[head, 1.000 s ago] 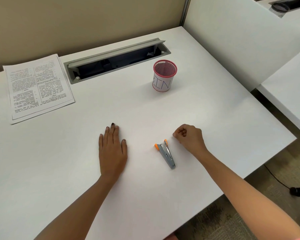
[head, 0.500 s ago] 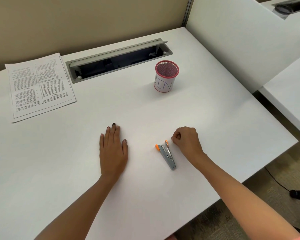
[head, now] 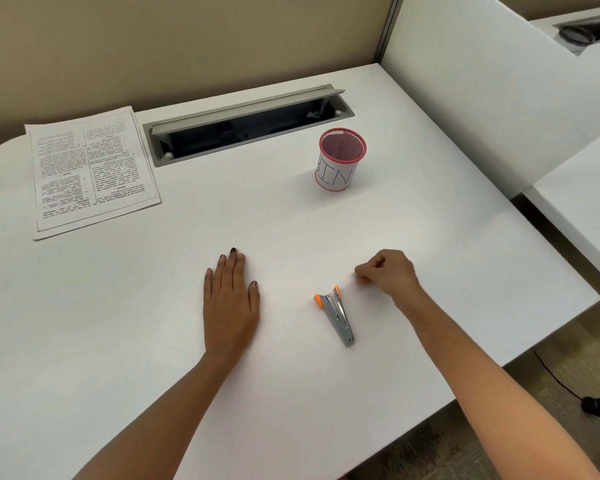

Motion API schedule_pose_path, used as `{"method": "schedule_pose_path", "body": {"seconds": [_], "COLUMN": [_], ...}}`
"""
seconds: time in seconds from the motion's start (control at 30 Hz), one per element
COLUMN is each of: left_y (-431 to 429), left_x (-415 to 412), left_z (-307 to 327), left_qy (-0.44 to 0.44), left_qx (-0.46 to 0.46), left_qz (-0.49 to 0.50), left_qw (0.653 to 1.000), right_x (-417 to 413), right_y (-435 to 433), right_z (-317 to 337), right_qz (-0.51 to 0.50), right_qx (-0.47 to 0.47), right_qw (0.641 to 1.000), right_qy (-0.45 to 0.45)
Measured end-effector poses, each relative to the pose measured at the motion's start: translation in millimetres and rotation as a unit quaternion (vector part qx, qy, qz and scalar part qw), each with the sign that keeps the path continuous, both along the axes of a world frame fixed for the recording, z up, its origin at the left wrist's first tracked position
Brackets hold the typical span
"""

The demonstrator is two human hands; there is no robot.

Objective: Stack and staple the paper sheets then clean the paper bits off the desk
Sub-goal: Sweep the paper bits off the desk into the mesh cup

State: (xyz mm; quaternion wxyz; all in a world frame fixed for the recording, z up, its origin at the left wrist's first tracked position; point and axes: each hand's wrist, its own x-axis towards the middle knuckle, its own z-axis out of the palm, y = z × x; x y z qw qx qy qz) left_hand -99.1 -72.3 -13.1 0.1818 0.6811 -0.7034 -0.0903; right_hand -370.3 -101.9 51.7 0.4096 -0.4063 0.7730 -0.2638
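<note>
The stacked printed paper sheets (head: pixel 92 171) lie at the desk's far left. A grey stapler (head: pixel 336 313) with orange tips lies on the white desk (head: pixel 291 393) between my hands. My left hand (head: pixel 231 303) rests flat, palm down, left of the stapler, holding nothing. My right hand (head: pixel 388 275) sits just up and right of the stapler's orange end, fingers curled, thumb and fingertips pinched on what looks like a tiny white paper bit. A pink mesh cup labelled BIN (head: pixel 340 161) stands upright farther back.
An open grey cable tray (head: pixel 246 124) is set into the desk's back edge. A white divider panel (head: pixel 492 91) rises on the right. The desk's right edge drops to carpet with a black cable (head: pixel 555 379).
My right hand has shifted slightly, its pinched fingertips now lifted a little off the desk beside the stapler. My left hand and the stapler have stayed put.
</note>
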Motion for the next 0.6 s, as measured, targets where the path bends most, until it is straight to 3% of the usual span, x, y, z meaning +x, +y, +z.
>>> {"method": "schedule_pose_path", "body": {"seconds": [0.1,0.2,0.37,0.6], "left_y": [-0.3,0.0,-0.2,-0.2], "left_x": [0.3,-0.3,-0.6,-0.5], "left_z": [-0.2,0.5,1.2,1.2], "left_qy": [-0.001,-0.001,-0.009,-0.009], "left_qx": [0.002,0.003,0.005,0.009], "left_qz": [0.001,0.0,0.001,0.001], "left_qw": [1.0,1.0,1.0,1.0], "right_x": [-8.6,-10.1,4.9,19.6], "right_y": [-12.6,-34.6,-87.5,-167.1], "right_z": [9.8,20.7,49.5,78.7], "right_qz": [-0.06,-0.094,-0.102,-0.022], "right_qx": [-0.026,-0.081,-0.189,-0.308], "right_qw": [0.979,0.963,0.974,0.935], "right_qy": [-0.192,-0.238,-0.07,0.175]}}
